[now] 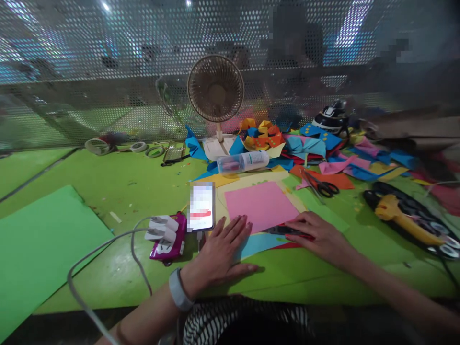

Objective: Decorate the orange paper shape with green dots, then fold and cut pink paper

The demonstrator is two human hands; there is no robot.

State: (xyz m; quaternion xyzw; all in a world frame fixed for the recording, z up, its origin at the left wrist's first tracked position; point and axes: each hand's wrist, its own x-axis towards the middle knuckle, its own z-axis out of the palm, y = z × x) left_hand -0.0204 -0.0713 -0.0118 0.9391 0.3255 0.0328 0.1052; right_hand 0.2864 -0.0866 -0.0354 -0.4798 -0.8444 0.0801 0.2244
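My left hand (227, 254) lies flat with its fingers spread, its fingertips on the lower left edge of a pink sheet (260, 203) and on the light blue paper (253, 245) below it. Closed in my right hand (319, 237) is a red-handled tool (282, 230) with a dark, narrow end pointing left, along the pink sheet's lower edge. My fingers partly cover the tool, so I cannot make out its exact kind. Red paper shows beneath the blue piece. A phone (201, 206) with a lit screen lies just beyond my left hand.
Left are a purple power bank (168, 244) with white plugs, a cable and a green sheet (46, 249). Behind stand a fan (215, 88) and a lying bottle (244, 162). To the right are black scissors (325, 188), folded coloured paper (305, 146) and a yellow-and-black device (409, 218).
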